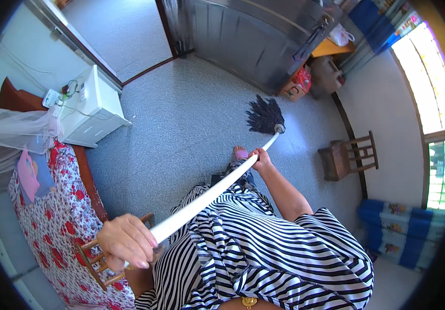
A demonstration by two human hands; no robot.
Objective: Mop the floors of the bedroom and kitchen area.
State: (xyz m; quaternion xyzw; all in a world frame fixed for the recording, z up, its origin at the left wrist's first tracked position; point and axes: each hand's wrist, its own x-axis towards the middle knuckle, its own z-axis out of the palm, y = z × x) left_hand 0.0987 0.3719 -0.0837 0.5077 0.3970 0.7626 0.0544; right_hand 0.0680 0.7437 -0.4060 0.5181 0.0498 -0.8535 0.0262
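Observation:
A mop with a long white handle [201,203] slants across my body from lower left to upper right. Its dark, stringy head [265,115] lies spread on the grey-blue floor [181,103], ahead and a little to the right. My left hand [125,241] is closed round the handle's top end, close to the camera. Lower down the shaft, my right hand [261,159] grips it with the fingers wrapped round. My foot [241,153] in a pink slipper shows just left of the right hand.
A bed with a red-flowered cover [51,222] and a wooden chair [98,261] stand at the left. Beyond them is a white cabinet [90,111]. A small wooden chair [344,159] is at the right. A box with a red bag [297,85] sits beside the grey wardrobe [248,49].

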